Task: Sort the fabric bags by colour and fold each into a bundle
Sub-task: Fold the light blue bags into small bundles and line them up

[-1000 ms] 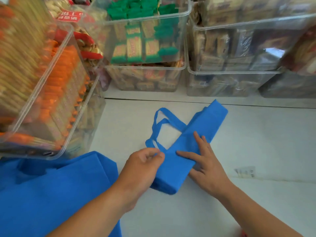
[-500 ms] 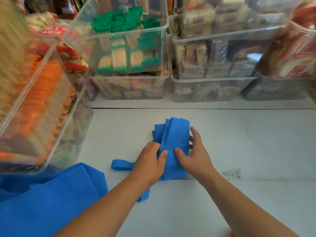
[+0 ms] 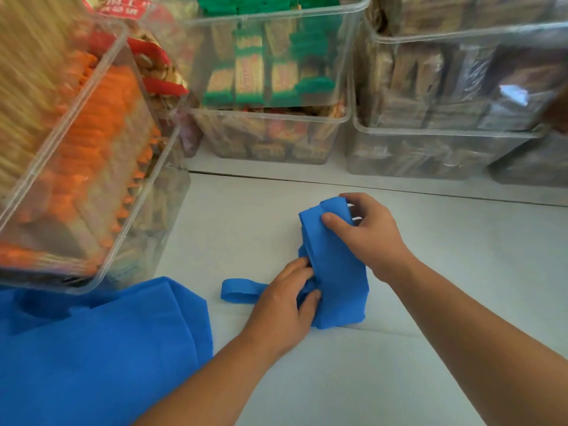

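Surroundings: clear bins of packeted snacks stood beyond the fingers along the back of the white bench [image 3: 461, 272]. They comprised a green-packet bin [image 3: 270, 56] straight ahead, stacked on another, and dark-packet bins [image 3: 445, 87] to the right. A tilted bin of orange packets [image 3: 92, 133] loomed to the left of the left hand. A spread of loose blue fabric [image 3: 92, 348] lay below it, near the left forearm. Nothing stood between the hands and the work.

Left hand [image 3: 285, 305]: its fingers [image 3: 302, 269] were curled into the near left side of the folded blue bag [image 3: 335, 272], pinching the fabric against the thumb.

Right hand [image 3: 365, 232]: the thumb was pressed on the top fold and the fingers [image 3: 353, 198] hooked round the far end, gripping it.

Folded blue bag: a narrow bundle on the bench, held between both sets of fingers. Its handle loop [image 3: 239, 292] trailed flat on the bench to the left of the left hand.
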The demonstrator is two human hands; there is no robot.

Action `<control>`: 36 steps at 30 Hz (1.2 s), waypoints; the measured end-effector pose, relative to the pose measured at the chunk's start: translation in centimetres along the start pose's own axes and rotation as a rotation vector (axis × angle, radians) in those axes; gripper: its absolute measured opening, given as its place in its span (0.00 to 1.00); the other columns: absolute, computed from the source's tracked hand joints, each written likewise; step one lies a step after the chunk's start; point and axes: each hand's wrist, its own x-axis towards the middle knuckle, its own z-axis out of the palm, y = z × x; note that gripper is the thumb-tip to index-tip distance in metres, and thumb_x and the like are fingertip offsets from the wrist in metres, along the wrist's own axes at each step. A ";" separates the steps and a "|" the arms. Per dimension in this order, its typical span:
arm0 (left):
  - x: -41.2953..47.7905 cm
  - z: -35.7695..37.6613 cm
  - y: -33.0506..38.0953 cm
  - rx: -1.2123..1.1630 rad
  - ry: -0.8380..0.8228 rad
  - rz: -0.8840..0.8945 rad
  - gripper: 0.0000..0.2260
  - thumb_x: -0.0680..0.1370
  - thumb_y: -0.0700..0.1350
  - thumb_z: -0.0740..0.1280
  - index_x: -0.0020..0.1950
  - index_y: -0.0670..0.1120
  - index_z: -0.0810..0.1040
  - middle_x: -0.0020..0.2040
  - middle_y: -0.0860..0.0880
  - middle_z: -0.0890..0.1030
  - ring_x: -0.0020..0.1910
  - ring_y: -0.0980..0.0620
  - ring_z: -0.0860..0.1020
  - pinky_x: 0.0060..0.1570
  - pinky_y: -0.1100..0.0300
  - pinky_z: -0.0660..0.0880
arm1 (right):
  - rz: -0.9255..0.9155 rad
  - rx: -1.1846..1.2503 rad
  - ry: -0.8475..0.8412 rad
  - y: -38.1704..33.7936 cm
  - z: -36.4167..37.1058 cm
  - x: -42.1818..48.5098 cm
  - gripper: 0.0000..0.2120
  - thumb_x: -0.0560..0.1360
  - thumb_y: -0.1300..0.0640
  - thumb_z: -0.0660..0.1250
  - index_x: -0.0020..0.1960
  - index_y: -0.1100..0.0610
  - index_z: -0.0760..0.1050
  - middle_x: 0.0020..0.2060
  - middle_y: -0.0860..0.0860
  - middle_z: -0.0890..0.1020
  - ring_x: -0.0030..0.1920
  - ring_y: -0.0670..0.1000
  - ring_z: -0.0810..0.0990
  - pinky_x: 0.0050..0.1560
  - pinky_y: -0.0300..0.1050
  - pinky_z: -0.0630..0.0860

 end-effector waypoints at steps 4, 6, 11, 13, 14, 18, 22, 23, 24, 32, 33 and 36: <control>0.1 -1.0 -0.5 0.208 0.004 0.021 0.13 0.82 0.46 0.68 0.67 0.50 0.80 0.75 0.60 0.71 0.71 0.60 0.72 0.68 0.56 0.73 | -0.020 -0.064 -0.002 1.2 1.1 0.8 0.11 0.82 0.51 0.67 0.63 0.46 0.73 0.48 0.46 0.82 0.50 0.51 0.82 0.42 0.41 0.75; -0.4 -2.6 -1.1 0.450 0.078 0.018 0.14 0.81 0.51 0.69 0.65 0.47 0.81 0.75 0.51 0.73 0.71 0.51 0.73 0.67 0.48 0.76 | -0.130 -0.255 0.049 2.4 1.7 1.1 0.15 0.83 0.51 0.65 0.68 0.49 0.70 0.54 0.47 0.80 0.55 0.52 0.79 0.47 0.43 0.73; -2.0 -3.5 0.4 0.594 0.033 0.252 0.22 0.85 0.52 0.56 0.76 0.47 0.72 0.81 0.48 0.65 0.81 0.51 0.60 0.79 0.50 0.58 | -0.382 -0.554 0.112 5.6 2.6 0.9 0.24 0.81 0.50 0.63 0.77 0.47 0.67 0.62 0.53 0.74 0.53 0.55 0.75 0.51 0.51 0.75; -2.3 -1.1 1.4 0.628 -0.072 0.265 0.23 0.86 0.54 0.53 0.80 0.51 0.67 0.83 0.51 0.60 0.83 0.54 0.54 0.81 0.51 0.53 | -0.455 -0.572 0.145 6.1 2.9 0.9 0.20 0.80 0.48 0.62 0.71 0.45 0.75 0.55 0.52 0.77 0.47 0.55 0.74 0.50 0.54 0.76; -2.4 -0.1 1.3 0.676 -0.107 0.260 0.23 0.86 0.55 0.52 0.81 0.52 0.65 0.83 0.52 0.60 0.83 0.54 0.53 0.81 0.50 0.54 | -0.452 -0.549 0.121 5.9 2.6 1.1 0.18 0.80 0.48 0.63 0.69 0.45 0.77 0.54 0.51 0.77 0.47 0.54 0.73 0.52 0.53 0.76; -3.2 0.8 -0.6 0.736 -0.238 0.158 0.30 0.85 0.64 0.48 0.84 0.52 0.53 0.84 0.55 0.50 0.83 0.58 0.43 0.80 0.50 0.46 | -0.247 -0.352 -0.169 4.3 -0.3 2.5 0.17 0.79 0.49 0.71 0.67 0.43 0.78 0.56 0.47 0.76 0.55 0.49 0.76 0.60 0.43 0.74; -2.5 0.4 -0.7 0.802 -0.226 0.205 0.34 0.80 0.68 0.55 0.82 0.53 0.61 0.83 0.54 0.58 0.83 0.56 0.53 0.77 0.52 0.49 | -0.224 -0.357 -0.228 3.8 -1.0 2.3 0.17 0.81 0.51 0.68 0.69 0.44 0.76 0.59 0.47 0.76 0.57 0.47 0.75 0.61 0.40 0.71; -2.1 0.2 -0.5 0.812 -0.208 0.228 0.33 0.79 0.68 0.56 0.80 0.52 0.66 0.81 0.54 0.64 0.81 0.54 0.60 0.76 0.52 0.54 | -0.230 -0.363 -0.227 3.8 -1.0 2.2 0.18 0.81 0.53 0.67 0.71 0.45 0.76 0.59 0.48 0.75 0.57 0.47 0.74 0.61 0.39 0.69; -1.8 0.0 -0.2 0.811 -0.195 0.258 0.32 0.79 0.67 0.57 0.77 0.52 0.70 0.79 0.53 0.69 0.78 0.53 0.66 0.73 0.53 0.60 | -0.235 -0.370 -0.234 3.8 -1.0 2.1 0.19 0.82 0.54 0.66 0.72 0.47 0.75 0.59 0.49 0.74 0.57 0.47 0.73 0.61 0.38 0.68; 1.9 -2.0 3.6 0.563 -0.182 0.026 0.13 0.84 0.57 0.60 0.59 0.49 0.73 0.48 0.48 0.80 0.49 0.45 0.77 0.53 0.52 0.72 | -0.164 -0.132 -0.241 4.7 -2.0 1.6 0.20 0.79 0.55 0.72 0.69 0.42 0.75 0.54 0.41 0.79 0.50 0.45 0.79 0.56 0.43 0.78; 2.9 -2.5 3.9 0.489 -0.197 -0.070 0.11 0.84 0.57 0.59 0.57 0.50 0.71 0.44 0.48 0.78 0.46 0.44 0.76 0.50 0.49 0.73 | -0.152 -0.105 -0.243 4.7 -2.1 1.6 0.17 0.80 0.55 0.71 0.66 0.43 0.76 0.55 0.41 0.80 0.51 0.46 0.80 0.58 0.45 0.78; 5.9 -3.3 4.3 0.425 -0.151 -0.157 0.09 0.85 0.58 0.58 0.49 0.55 0.67 0.37 0.49 0.76 0.39 0.45 0.75 0.43 0.47 0.74 | -0.067 -0.044 -0.292 4.3 -2.5 1.5 0.12 0.84 0.55 0.64 0.65 0.44 0.78 0.60 0.42 0.81 0.60 0.47 0.80 0.66 0.47 0.76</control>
